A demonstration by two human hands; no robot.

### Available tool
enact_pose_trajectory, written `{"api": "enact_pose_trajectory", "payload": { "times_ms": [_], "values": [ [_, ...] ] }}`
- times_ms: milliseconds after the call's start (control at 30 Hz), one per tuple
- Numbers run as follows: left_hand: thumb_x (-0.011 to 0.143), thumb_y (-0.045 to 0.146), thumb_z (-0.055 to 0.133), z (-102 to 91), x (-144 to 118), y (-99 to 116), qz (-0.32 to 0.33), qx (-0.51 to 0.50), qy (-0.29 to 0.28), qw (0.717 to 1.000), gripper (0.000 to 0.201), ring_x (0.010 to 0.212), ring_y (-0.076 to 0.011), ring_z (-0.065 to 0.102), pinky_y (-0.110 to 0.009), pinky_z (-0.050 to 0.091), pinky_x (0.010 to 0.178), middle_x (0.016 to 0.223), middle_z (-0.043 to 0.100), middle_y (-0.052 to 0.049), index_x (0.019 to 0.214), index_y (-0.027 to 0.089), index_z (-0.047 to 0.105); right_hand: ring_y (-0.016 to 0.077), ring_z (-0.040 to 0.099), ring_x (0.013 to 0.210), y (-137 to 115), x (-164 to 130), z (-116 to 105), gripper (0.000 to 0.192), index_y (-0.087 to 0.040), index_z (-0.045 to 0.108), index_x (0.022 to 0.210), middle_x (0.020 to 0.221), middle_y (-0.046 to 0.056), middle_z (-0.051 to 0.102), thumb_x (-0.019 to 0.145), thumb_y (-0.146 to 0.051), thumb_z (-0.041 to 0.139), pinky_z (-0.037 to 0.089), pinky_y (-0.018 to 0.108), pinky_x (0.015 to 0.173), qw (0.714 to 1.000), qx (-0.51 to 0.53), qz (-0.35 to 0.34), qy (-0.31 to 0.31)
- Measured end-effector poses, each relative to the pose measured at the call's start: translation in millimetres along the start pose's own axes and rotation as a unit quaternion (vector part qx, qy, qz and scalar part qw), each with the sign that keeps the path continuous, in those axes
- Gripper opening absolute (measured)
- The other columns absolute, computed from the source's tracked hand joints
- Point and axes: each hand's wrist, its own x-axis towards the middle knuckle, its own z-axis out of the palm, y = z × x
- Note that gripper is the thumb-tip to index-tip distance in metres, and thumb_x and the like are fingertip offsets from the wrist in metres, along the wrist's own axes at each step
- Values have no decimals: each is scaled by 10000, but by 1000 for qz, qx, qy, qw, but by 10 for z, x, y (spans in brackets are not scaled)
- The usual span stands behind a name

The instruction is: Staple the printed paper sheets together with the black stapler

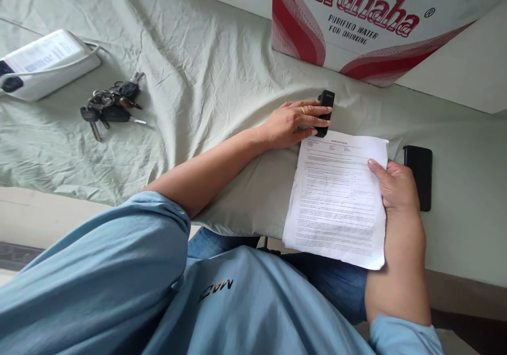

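Note:
A stack of printed white paper sheets (336, 199) lies at the near edge of the cloth-covered surface, hanging over my lap. My right hand (394, 186) grips the stack by its right edge, thumb on top. My left hand (293, 122) reaches past the stack's top left corner, and its fingers close around a small black stapler (325, 109) that rests on the cloth.
A black phone (418, 175) lies right of the paper. A bunch of keys (111, 106) and a white power strip (43, 64) sit at the far left on the pale green sheet (198, 69). A Wahaha water carton (368, 22) stands behind.

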Motion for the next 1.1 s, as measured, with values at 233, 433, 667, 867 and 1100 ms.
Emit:
{"api": "enact_pose_trajectory", "payload": {
  "times_ms": [233, 433, 667, 867, 1100],
  "values": [
    [1241, 374, 738, -98, -19, 138, -38, -14, -19, 999, 464, 1806, -374, 735, -646, 510, 1573, 1949, 729, -129, 1669, 328, 912, 381, 932, 971, -176, -132, 13, 787, -244, 947, 1075, 945, 85, 940, 607, -823, 1203, 808, 564, 859, 999, 29, -20, -30],
    [1182, 878, 762, -176, -46, 177, -114, -144, 89, 979, 727, 1583, -341, 867, -466, 729, 1274, 1743, 862, -155, 1635, 318, 854, 371, 939, 970, -325, -319, -90, 664, -324, 924, 871, 922, 48, 947, 539, -798, 1249, 837, 644, 1005, 996, 47, -63, -33],
    [1134, 974, 724, -294, -31, 481, -198, -279, 37, 939, 804, 627, -149, 567, -351, 487, 623, 749, 703, -37, 809, 239, 743, 398, 934, 1255, -314, -231, 175, 632, -312, 915, 937, 1010, 53, 953, 620, -774, 1208, 767, 670, 1226, 990, 89, -104, 36],
    [944, 528, 1011, -300, 3, 429, -204, -224, -18, 953, 414, 724, -137, 539, -303, 408, 643, 754, 658, 16, 853, 215, 757, 361, 917, 1266, -278, -246, 278, 590, -252, 911, 975, 1051, 62, 953, 660, -653, 1209, 716, 627, 1297, 988, 102, -108, 44],
    [926, 867, 1023, -274, -1, 450, -214, -290, 1, 933, 701, 852, -210, 738, -342, 620, 769, 891, 770, -61, 978, 210, 783, 343, 868, 1063, -319, -207, 319, 561, -250, 923, 910, 1026, 83, 952, 518, -527, 1213, 754, 624, 1161, 977, 115, -118, 138]
  ]
}}
